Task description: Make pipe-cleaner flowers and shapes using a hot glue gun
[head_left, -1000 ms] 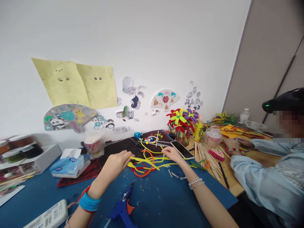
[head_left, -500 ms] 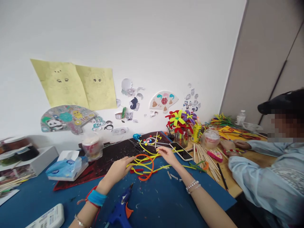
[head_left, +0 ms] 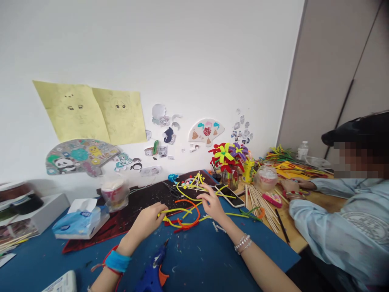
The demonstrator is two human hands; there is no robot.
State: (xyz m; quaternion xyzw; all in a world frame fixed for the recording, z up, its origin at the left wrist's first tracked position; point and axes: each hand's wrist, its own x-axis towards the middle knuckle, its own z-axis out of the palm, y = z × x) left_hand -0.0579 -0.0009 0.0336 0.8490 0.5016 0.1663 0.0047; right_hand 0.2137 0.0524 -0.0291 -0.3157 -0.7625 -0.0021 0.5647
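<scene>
My left hand (head_left: 148,221) is closed, its fingertips pinching the ends of yellow pipe cleaners (head_left: 178,210) over the blue table mat. To the right, my right hand (head_left: 214,207) is raised with thumb and fingers curved but apart, and I see nothing held in it. Between the hands an orange pipe cleaner (head_left: 198,209) curves in an arc among the yellow ones. A short red pipe cleaner (head_left: 182,230) lies beneath it. Nearer to me, a blue glue gun (head_left: 153,271) with an orange trigger lies on the mat.
A phone (head_left: 233,198) and a pipe-cleaner bouquet (head_left: 227,156) in a glass jar stand beyond my right hand. Wooden sticks (head_left: 261,202) lie to the right, near a co-worker's sleeve (head_left: 316,227). Tissues (head_left: 80,221) and a wrapped cup (head_left: 114,192) sit left.
My right hand has come off the yellow strands, its fingers spreading. My left hand has drawn slightly back, and the yellow and orange pipe cleaners have shifted. The view has turned slightly.
</scene>
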